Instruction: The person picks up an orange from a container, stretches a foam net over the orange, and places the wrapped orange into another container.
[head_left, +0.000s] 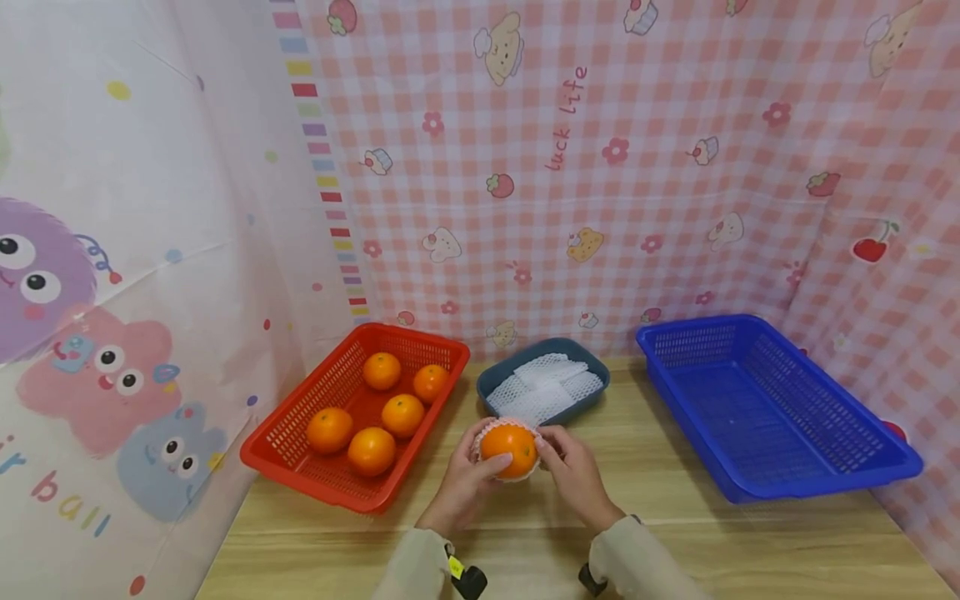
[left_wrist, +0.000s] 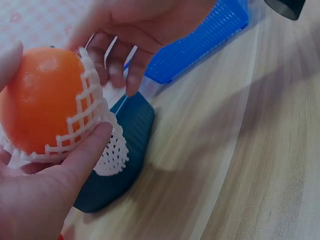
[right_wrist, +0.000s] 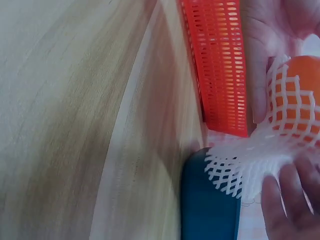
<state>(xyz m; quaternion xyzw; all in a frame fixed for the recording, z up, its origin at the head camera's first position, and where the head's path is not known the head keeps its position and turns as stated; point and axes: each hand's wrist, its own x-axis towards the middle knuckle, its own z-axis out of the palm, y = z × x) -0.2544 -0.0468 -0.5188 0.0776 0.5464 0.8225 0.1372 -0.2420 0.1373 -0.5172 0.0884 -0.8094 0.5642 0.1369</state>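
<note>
An orange (head_left: 506, 443) sits partly inside a white foam net sleeve (left_wrist: 92, 107), its top bare. My left hand (head_left: 463, 483) grips the fruit and its net, with the thumb across the orange's front. On the other side my right hand (head_left: 579, 479) pinches the net's rim beside the orange. In the right wrist view the loose end of the net (right_wrist: 235, 167) flares out past the fruit. Behind the hands stands a dark teal tray (head_left: 491, 379) holding more white foam nets (head_left: 546, 387).
To the left, a red basket (head_left: 281, 454) holds several oranges (head_left: 372, 451). A blue basket (head_left: 757, 417) stands on the right with its slotted base showing. All rest on a wood-grain table (head_left: 660, 508), with a checked pink cloth (head_left: 555, 208) hanging behind.
</note>
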